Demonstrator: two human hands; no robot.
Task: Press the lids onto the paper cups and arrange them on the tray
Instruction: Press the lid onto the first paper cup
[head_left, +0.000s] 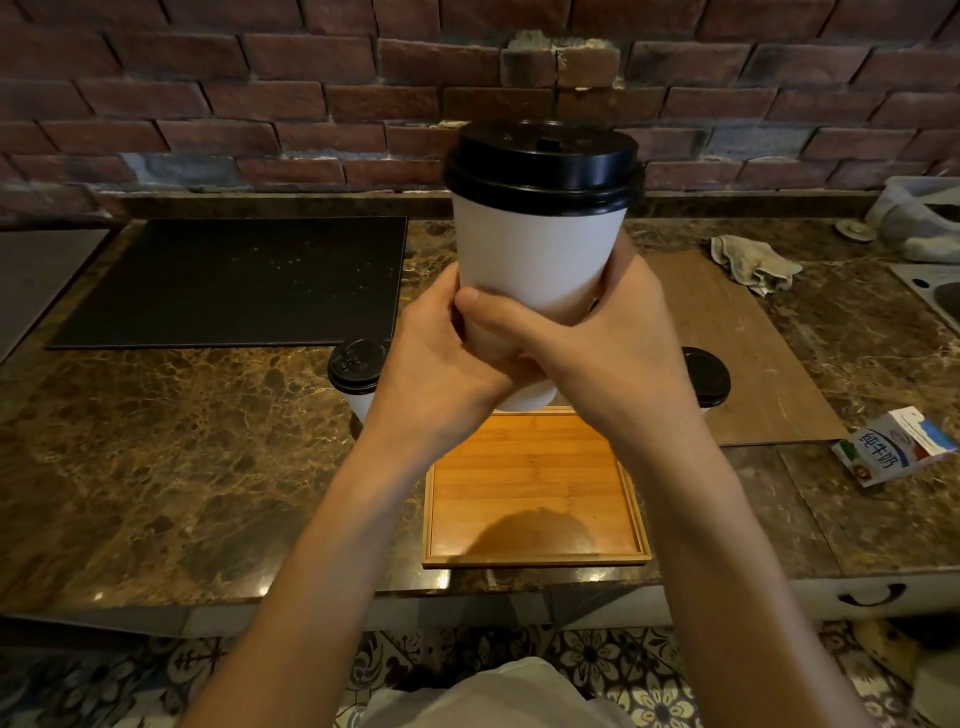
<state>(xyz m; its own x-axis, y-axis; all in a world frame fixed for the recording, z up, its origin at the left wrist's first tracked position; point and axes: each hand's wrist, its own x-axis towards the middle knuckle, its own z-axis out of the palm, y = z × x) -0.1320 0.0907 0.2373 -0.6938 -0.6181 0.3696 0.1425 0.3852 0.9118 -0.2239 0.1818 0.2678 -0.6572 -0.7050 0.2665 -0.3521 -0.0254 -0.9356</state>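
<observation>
I hold a white paper cup (537, 254) with a black lid (543, 166) up in the air, above the far end of the wooden tray (535, 558). My left hand (441, 358) and my right hand (618, 343) both grip its lower half, fingers wrapped round it. The tray's floor is bare, with the cup's shadow on it. A second lidded cup (356, 371) stands on the counter left of my left wrist. A third lidded cup (706, 376) peeks out right of my right wrist.
A black mat (234, 280) lies at the back left of the marble counter. A brown wooden board (748, 353) lies at right, with a crumpled cloth (753, 262) beyond it. A milk carton (893, 452) lies at far right, near a sink corner (935, 291). A brick wall backs the counter.
</observation>
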